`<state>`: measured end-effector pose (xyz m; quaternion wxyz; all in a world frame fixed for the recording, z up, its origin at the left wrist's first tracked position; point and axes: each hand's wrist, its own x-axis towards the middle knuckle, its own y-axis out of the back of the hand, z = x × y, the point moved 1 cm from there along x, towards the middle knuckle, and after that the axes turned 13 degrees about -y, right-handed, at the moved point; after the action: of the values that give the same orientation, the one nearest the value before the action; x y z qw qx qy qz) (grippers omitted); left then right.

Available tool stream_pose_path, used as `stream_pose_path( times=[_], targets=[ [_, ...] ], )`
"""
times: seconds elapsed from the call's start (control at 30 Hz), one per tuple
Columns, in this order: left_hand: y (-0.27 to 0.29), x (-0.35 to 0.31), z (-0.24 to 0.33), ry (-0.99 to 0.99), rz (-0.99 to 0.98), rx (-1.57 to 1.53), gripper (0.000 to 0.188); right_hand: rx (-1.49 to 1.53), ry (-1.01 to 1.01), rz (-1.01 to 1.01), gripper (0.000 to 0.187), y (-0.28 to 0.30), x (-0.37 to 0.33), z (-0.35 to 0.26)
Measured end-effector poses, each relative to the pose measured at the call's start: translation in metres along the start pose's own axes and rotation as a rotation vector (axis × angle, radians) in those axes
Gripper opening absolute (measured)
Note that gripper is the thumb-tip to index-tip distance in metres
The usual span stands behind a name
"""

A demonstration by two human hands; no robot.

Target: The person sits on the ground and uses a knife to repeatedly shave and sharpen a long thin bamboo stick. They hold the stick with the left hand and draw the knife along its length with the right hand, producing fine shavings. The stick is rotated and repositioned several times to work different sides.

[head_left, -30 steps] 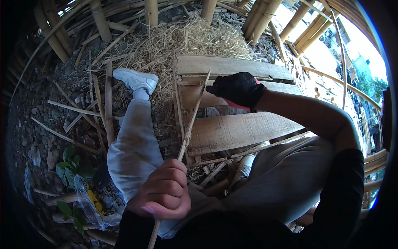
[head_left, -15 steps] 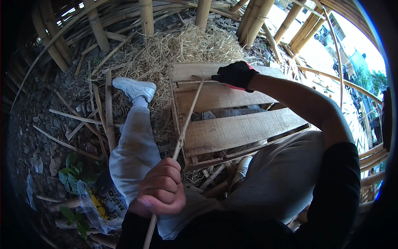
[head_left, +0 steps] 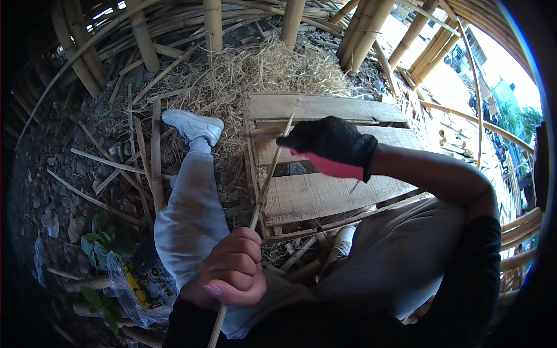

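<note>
A thin split bamboo stick (head_left: 266, 188) runs diagonally up from the lower edge, over the left side of a slatted wooden pallet (head_left: 336, 194). My bare left hand (head_left: 233, 269) is closed in a fist around its lower part. In a black glove with a pink-red palm side, my right hand (head_left: 331, 148) is closed over the pallet, close to the upper part of the stick. A narrow knife (head_left: 264, 138), its blade smeared by motion, sticks out leftward from this fist and crosses the stick. The glove hides the knife's handle.
Pale shavings (head_left: 261, 72) are heaped beyond the pallet. Bamboo posts (head_left: 213, 26) stand at the back. My left shoe (head_left: 194, 124) rests left of the pallet among loose bamboo strips (head_left: 158, 156). A clear plastic bag (head_left: 136, 293) and green leaves (head_left: 98, 243) lie at lower left.
My right hand has moved down and nearer along the stick, its knife now lower. My left hand keeps its grip, and the view has shifted slightly.
</note>
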<state>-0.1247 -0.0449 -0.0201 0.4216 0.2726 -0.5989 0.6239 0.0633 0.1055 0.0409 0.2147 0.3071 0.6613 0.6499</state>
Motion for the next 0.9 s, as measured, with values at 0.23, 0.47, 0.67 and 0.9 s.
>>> stream_pose_path(
  times=[0.23, 0.47, 0.67, 0.9],
  targets=[
    [0.001, -0.003, 0.001, 0.003, 0.030, -0.006, 0.061, -0.109, 0.070, -0.236, 0.033, -0.007, -0.013, -0.036],
    [0.000, 0.001, 0.003, 0.019, -0.041, -0.008, 0.060, -0.295, -0.207, -0.241, 0.035, -0.039, 0.008, 0.068],
    [0.000, 0.003, 0.003, 0.031, -0.012, 0.023, 0.060, -0.383, -0.326, -0.376, 0.036, -0.038, 0.020, 0.107],
    [0.006, 0.000, 0.004, 0.022, -0.043, 0.011, 0.061, -0.309, -0.506, -0.363, 0.035, -0.012, 0.029, 0.122]
  ],
)
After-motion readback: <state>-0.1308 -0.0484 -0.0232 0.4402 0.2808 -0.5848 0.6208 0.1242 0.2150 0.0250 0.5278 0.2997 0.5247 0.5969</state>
